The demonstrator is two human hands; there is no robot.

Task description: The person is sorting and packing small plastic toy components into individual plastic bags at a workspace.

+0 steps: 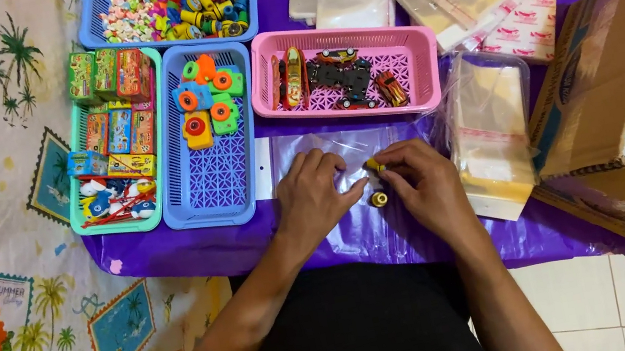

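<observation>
Hands meeting over a clear plastic bag (343,153) on purple cloth (172,256), left hand (316,196) flat, fingers spread, right hand (421,182) pinching a small yellow toy (373,165); loose round piece (378,199) beside, likely to roll off; pink basket (393,50) beyond.

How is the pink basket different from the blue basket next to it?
The pink plastic basket lies sideways and holds toy cars; the blue plastic basket runs lengthways and holds small toy cameras. The pink basket's toys are spread along it; the blue basket's near half is bare. Both are rectangular with lattice floors.
</observation>
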